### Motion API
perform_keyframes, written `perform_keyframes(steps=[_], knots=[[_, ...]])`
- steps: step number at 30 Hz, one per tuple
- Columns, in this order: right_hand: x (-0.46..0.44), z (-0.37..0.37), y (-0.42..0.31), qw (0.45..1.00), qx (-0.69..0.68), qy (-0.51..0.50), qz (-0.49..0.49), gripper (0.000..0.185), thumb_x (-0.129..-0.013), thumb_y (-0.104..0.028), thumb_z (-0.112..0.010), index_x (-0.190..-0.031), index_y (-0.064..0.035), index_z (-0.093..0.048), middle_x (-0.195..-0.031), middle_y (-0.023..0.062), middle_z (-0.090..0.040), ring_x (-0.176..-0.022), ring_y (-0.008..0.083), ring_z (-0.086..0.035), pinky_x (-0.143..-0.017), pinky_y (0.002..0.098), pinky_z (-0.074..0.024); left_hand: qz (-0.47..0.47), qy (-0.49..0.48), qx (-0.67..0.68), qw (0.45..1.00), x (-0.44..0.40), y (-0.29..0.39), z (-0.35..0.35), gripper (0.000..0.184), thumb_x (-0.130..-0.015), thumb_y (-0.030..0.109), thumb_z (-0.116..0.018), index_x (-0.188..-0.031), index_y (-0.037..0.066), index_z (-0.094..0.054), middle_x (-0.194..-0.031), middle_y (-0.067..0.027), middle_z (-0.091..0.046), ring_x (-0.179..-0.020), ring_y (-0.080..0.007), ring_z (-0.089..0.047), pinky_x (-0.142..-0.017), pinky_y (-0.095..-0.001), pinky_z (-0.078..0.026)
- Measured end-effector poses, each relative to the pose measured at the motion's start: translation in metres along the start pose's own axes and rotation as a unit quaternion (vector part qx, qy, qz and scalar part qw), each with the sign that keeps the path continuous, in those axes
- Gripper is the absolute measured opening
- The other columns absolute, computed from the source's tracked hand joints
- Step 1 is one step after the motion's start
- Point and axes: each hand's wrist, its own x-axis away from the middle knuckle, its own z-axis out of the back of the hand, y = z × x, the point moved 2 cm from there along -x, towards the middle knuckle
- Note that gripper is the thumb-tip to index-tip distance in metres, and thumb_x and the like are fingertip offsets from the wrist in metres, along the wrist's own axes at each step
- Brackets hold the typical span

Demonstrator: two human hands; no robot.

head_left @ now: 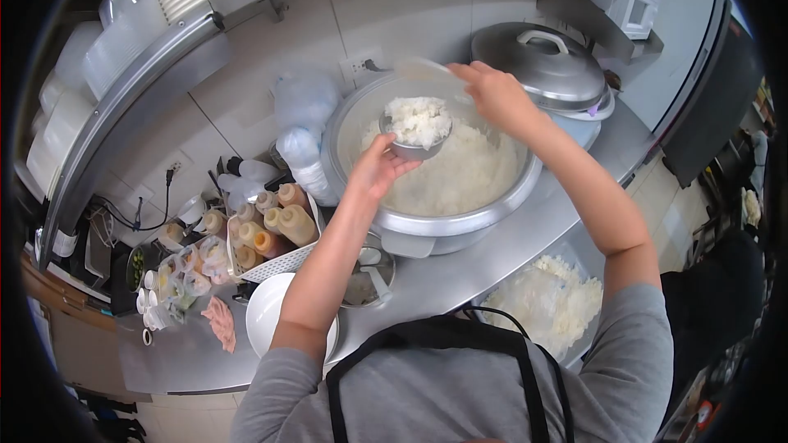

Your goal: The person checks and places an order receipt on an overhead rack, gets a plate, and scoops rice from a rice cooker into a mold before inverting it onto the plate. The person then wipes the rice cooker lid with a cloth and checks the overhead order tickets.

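One bowl (427, 150) of rice (419, 119) gripped in left hand (382, 169), one blurred paddle (425, 70) grasped in right hand (497, 97); one pot (450, 224) seen below both.

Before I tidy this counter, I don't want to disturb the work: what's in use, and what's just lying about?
In use:
- small bowl of rice, in the left hand
- blurred utensil, in the right hand
- large pot of rice

Apparently lying about:
- squeeze bottles in the white basket
- pink item
- domed metal lid
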Motion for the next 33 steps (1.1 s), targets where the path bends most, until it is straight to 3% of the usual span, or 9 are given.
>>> perform_keyframes(steps=[2, 6, 10, 12, 19, 21, 24, 27, 33], knots=[[0.009, 0.003, -0.017, 0.987, 0.064, 0.031, 0.141, 0.049, -0.065, 0.007, -0.049, -0.109, -0.0122, -0.055, -0.102, 0.0072, -0.055, -0.086, 0.0264, -0.054, -0.07, 0.0357, -0.0474, -0.005, 0.003, 0.002, 1.0, -0.001, 0.001, 0.001, 0.048, -0.082, 0.02, -0.052, -0.118, -0.005, -0.033, -0.116, -0.0237, -0.043, -0.108, -0.0332, -0.046, -0.088, -0.048, -0.043], [0.024, -0.007, -0.039, 0.983, 0.088, -0.039, 0.154, 0.055, -0.063, 0.011, -0.047, -0.113, -0.0117, -0.053, -0.103, 0.0068, -0.054, -0.085, 0.0264, -0.054, -0.071, 0.0363, -0.0471, -0.007, 0.021, 0.017, 1.0, -0.008, 0.008, 0.0, 0.049, -0.082, 0.021, -0.051, -0.119, -0.004, -0.031, -0.117, -0.0232, -0.041, -0.109, -0.0335, -0.045, -0.088, -0.048, -0.043], [0.01, 0.004, -0.024, 0.984, 0.02, -0.016, 0.174, 0.056, -0.063, 0.012, -0.046, -0.115, -0.0103, -0.051, -0.098, 0.0097, -0.054, -0.083, 0.0272, -0.055, -0.07, 0.0371, -0.0466, -0.017, -0.008, 0.037, 0.999, -0.007, 0.007, 0.004, 0.051, -0.082, 0.022, -0.051, -0.12, -0.004, -0.03, -0.118, -0.0223, -0.04, -0.109, -0.0333, -0.045, -0.089, -0.0471, -0.043], [0.011, 0.011, -0.021, 0.996, 0.003, -0.016, 0.082, 0.056, -0.065, 0.012, -0.045, -0.115, -0.0104, -0.051, -0.093, 0.0123, -0.054, -0.081, 0.0288, -0.054, -0.07, 0.0378, -0.0451, -0.027, 0.008, 0.052, 0.998, -0.002, 0.011, 0.007, 0.052, -0.081, 0.023, -0.052, -0.12, -0.005, -0.03, -0.118, -0.0217, -0.04, -0.11, -0.0332, -0.044, -0.089, -0.0466, -0.043], [0.023, 0.007, -0.025, 0.99, -0.054, -0.082, 0.099, 0.058, -0.064, 0.014, -0.046, -0.114, -0.0143, -0.054, -0.097, 0.0124, -0.052, -0.088, 0.0306, -0.053, -0.074, 0.0394, -0.044, -0.029, -0.001, 0.037, 0.999, 0.003, 0.021, 0.01, 0.054, -0.081, 0.025, -0.055, -0.118, -0.006, -0.033, -0.119, -0.0225, -0.04, -0.11, -0.0338, -0.044, -0.089, -0.0459, -0.043], [0.024, 0.024, -0.033, 0.985, -0.072, 0.029, 0.157, 0.059, -0.064, 0.013, -0.047, -0.114, -0.0186, -0.055, -0.097, 0.0101, -0.052, -0.088, 0.0289, -0.051, -0.075, 0.0382, -0.0438, -0.017, 0.0, 0.04, 0.999, 0.006, 0.025, 0.008, 0.054, -0.081, 0.027, -0.055, -0.118, -0.006, -0.033, -0.117, -0.0225, -0.042, -0.109, -0.0335, -0.046, -0.089, -0.0451, -0.043], [0.033, 0.003, -0.034, 0.974, -0.037, 0.041, 0.22, 0.06, -0.064, 0.012, -0.047, -0.112, -0.0218, -0.056, -0.097, 0.0085, -0.053, -0.087, 0.0266, -0.05, -0.074, 0.0362, -0.0437, -0.011, -0.011, 0.009, 1.0, 0.009, 0.027, 0.008, 0.052, -0.081, 0.027, -0.054, -0.117, -0.006, -0.035, -0.116, -0.0223, -0.043, -0.107, -0.033, -0.048, -0.088, -0.0445, -0.044], [0.029, -0.01, -0.019, 0.975, 0.02, 0.082, 0.207, 0.06, -0.062, 0.011, -0.048, -0.112, -0.0209, -0.057, -0.097, 0.0072, -0.053, -0.085, 0.0256, -0.05, -0.073, 0.0353, -0.0439, -0.006, -0.013, -0.006, 1.0, 0.013, 0.025, 0.003, 0.047, -0.082, 0.026, -0.053, -0.115, -0.004, -0.038, -0.115, -0.0223, -0.044, -0.105, -0.0322, -0.05, -0.087, -0.0437, -0.045], [0.019, 0.007, -0.013, 0.978, 0.009, 0.027, 0.207, 0.059, -0.063, 0.014, -0.046, -0.111, -0.018, -0.057, -0.095, 0.0086, -0.053, -0.083, 0.0269, -0.051, -0.071, 0.0339, -0.044, -0.007, -0.03, -0.05, 0.998, 0.011, 0.018, 0.009, 0.04, -0.083, 0.023, -0.053, -0.11, -0.003, -0.042, -0.108, -0.0203, -0.05, -0.099, -0.0287, -0.053, -0.081, -0.0414, -0.048]])
